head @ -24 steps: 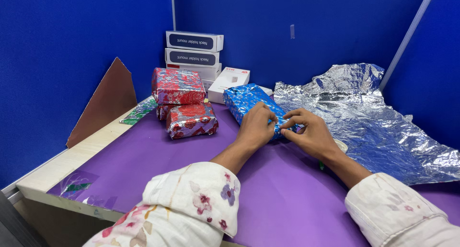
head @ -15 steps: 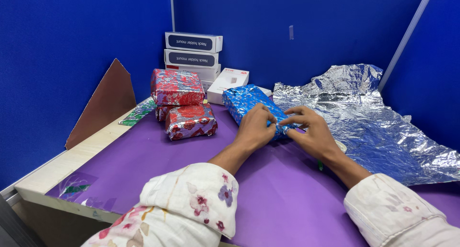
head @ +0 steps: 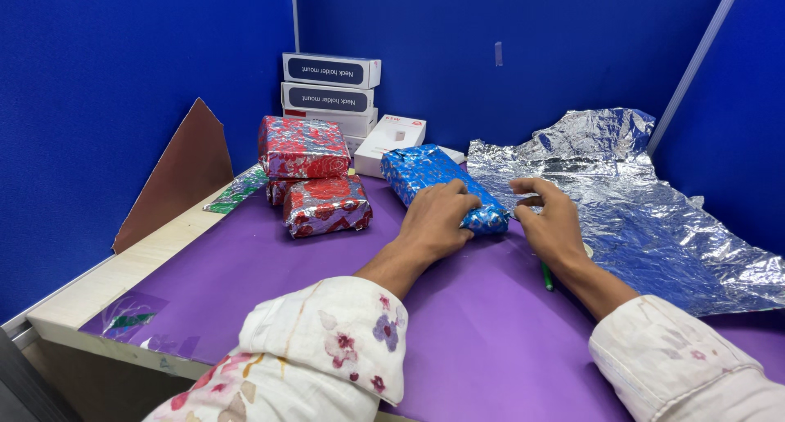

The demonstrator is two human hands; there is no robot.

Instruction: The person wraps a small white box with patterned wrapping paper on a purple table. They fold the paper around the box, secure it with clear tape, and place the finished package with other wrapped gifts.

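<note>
We see deep blue partition walls [head: 123, 70] from nine to three o'clock around a purple-covered table [head: 482, 340].

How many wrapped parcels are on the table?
4: a blue parcel under the left hand, and three red parcels stacked left; others may be hidden.

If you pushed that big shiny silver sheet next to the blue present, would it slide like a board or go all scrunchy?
Probably scrunchy. The silver sheet already lies in wrinkles and humps, so it looks thin and floppy, not stiff. It likely weighs very little, so a push would bunch it up rather than slide it flat. Its crinkled edges suggest it might tear if tugged hard.
</note>
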